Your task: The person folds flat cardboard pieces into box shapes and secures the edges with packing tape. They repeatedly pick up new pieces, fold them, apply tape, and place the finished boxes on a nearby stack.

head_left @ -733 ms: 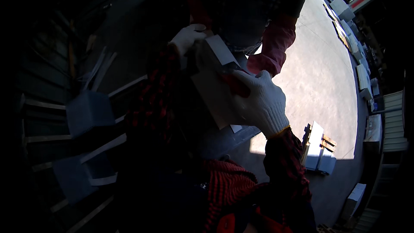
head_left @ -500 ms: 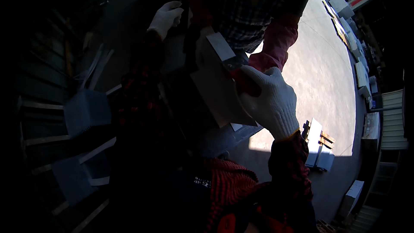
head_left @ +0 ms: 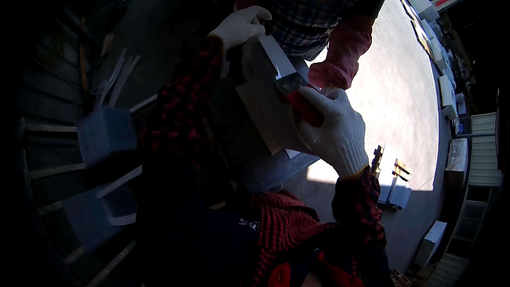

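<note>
My right hand, in a white knit glove, is closed round the red handle of a tool with a flat metal end. That metal end meets a narrow white strip at the edge of a pale stack of sheets or boards. By the strip's far end is my left hand, also gloved, with its fingers bent and apart. It seems to hold nothing; whether it touches the stack, I cannot tell. Beneath the stack is a dark grey surface, partly lost in shadow.
Opposite me stands a person in a plaid shirt with reddish sleeves, close to the stack. Translucent bluish blocks sit on slats at left. A small loaded pallet stands on the sunlit floor at right, with stacked pale goods beyond.
My left hand has moved right and slightly inward, to the far end of the white strip. My right hand keeps the red-handled tool in nearly the same place. The picture is brighter.
</note>
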{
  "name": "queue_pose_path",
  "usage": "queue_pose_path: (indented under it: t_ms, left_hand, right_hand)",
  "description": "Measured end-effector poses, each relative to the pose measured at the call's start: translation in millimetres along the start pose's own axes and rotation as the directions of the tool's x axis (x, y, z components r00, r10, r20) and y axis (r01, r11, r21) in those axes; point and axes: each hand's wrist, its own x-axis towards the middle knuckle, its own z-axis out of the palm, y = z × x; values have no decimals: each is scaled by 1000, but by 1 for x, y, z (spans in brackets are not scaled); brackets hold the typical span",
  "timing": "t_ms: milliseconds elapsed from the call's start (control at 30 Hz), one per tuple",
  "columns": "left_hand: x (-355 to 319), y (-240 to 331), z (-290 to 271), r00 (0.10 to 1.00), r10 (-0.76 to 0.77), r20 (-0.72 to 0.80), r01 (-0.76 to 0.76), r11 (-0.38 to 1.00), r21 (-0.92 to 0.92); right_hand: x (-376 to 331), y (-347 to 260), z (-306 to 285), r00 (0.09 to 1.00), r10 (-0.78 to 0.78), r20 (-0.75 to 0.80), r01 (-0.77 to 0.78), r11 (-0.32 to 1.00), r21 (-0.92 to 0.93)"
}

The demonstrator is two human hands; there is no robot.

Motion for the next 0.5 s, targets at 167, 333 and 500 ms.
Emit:
queue_pose_path:
  t_ms: [167, 333, 500]
  left_hand:
    - [-1, 17, 4, 998, 58, -15, -55, 983, 175]
    - [5, 12, 9, 853, 514, -93, -397, 753, 526]
    - [2, 83, -29, 492, 866, -88, -579, 401, 710]
  right_hand:
    - [-2, 3, -2, 1000, 29, 1, -29, 1000, 8]
    - [-5, -5, -2, 1000, 28, -9, -29, 999, -36]
    - [7, -6, 1, 999, 37, -32, -37, 999, 3]
